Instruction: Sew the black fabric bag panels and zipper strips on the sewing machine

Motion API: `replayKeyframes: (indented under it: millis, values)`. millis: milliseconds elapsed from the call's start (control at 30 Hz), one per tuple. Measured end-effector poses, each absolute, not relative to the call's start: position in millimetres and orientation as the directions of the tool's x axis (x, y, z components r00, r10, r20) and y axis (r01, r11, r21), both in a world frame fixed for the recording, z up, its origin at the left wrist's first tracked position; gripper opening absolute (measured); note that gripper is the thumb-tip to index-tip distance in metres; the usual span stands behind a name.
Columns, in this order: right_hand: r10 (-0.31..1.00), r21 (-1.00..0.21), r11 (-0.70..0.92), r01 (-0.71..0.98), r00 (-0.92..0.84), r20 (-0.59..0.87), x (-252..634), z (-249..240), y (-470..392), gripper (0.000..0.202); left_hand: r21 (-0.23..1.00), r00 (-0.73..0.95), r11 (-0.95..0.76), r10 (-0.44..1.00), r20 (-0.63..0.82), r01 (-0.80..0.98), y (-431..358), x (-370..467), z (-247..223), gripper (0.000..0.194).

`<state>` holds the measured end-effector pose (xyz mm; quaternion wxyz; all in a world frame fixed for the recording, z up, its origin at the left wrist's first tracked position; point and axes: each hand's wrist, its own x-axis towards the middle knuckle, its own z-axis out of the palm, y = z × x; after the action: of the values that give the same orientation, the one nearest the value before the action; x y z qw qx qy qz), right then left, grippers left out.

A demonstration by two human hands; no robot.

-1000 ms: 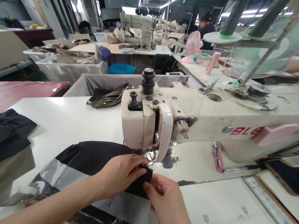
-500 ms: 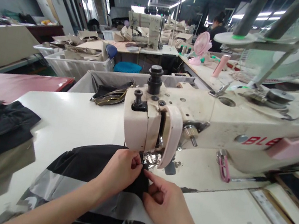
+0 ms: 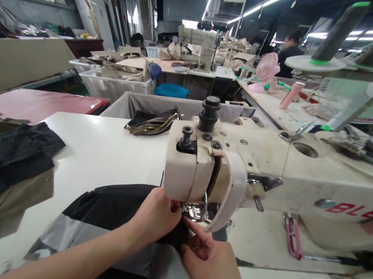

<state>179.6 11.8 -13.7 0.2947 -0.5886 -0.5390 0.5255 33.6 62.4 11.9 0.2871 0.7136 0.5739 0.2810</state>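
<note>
Well beyond the left hand [image 3: 159, 214], a white bin [image 3: 123, 88] holds tan pieces [image 3: 123, 72]; a grey bin [image 3: 168, 101] stands nearer. The left hand, nearly closed, pinches black cloth [image 3: 106, 203] lying beneath it, beside the machine's foot [image 3: 195, 212]. The right hand [image 3: 209, 261], loosely curled, holds the cloth's near edge; its forefinger reaches closer to the foot than a second ago.

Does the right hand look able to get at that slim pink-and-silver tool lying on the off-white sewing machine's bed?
Probably yes: nothing seems to block the right hand from the slim pink-and-silver tool, though it's busy with black fabric.
</note>
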Motion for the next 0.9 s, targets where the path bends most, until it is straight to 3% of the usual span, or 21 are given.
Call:
replayKeyframes:
  millis: [133, 267, 300, 367, 433, 567, 633, 767, 900]
  values:
    - [0.929, -0.940, -0.325, 0.108, -0.147, -0.338, 183.6, -19.6, 2.1, 0.020, 0.704, 0.174, -0.204, 0.978, 0.114, 0.681, 67.3, 24.7, 10.2, 0.017]
    - [0.886, -0.857, -0.464, -0.224, -0.120, -0.448, 180.5, -20.4, -17.5, 0.058, 0.657, 0.225, -0.302, 0.953, 0.202, 0.690, 39.4, 16.3, 16.9, 0.013]
    - [0.886, -0.847, -0.463, -0.263, -0.120, -0.447, 178.5, -20.1, -21.1, 0.062, 0.634, 0.281, -0.366, 0.930, 0.236, 0.681, 27.8, 15.7, 17.5, 0.026]
    - [0.898, -0.858, -0.440, -0.266, -0.101, -0.429, 174.4, -19.5, -24.9, 0.058, 0.587, 0.434, -0.510, 0.857, 0.279, 0.629, 5.6, 15.5, 15.3, 0.044]
    - [0.904, -0.872, -0.426, -0.243, -0.075, -0.421, 171.3, -19.1, -24.9, 0.055, 0.604, 0.501, -0.561, 0.816, 0.289, 0.566, -9.4, 14.9, 10.7, 0.034]
    - [0.904, -0.872, -0.426, -0.243, -0.080, -0.420, 170.6, -16.8, -22.4, 0.058, 0.781, 0.230, -0.278, 0.957, 0.176, 0.559, -14.3, 11.5, 8.4, 0.020]
    - [0.891, -0.854, -0.454, -0.253, -0.118, -0.439, 172.2, -13.8, -22.6, 0.057, 0.800, 0.192, -0.216, 0.973, 0.128, 0.560, -12.6, 10.4, 11.4, 0.012]
    - [0.875, -0.838, -0.484, -0.253, -0.177, -0.451, 174.9, -5.1, -25.0, 0.052, 0.699, 0.402, -0.443, 0.884, 0.237, 0.561, -14.2, 11.0, 11.9, 0.017]
    - [0.889, -0.862, -0.453, -0.228, -0.189, -0.418, 173.6, 1.0, -26.0, 0.053, 0.650, 0.463, -0.517, 0.843, 0.274, 0.557, -15.2, 9.5, 8.0, 0.010]
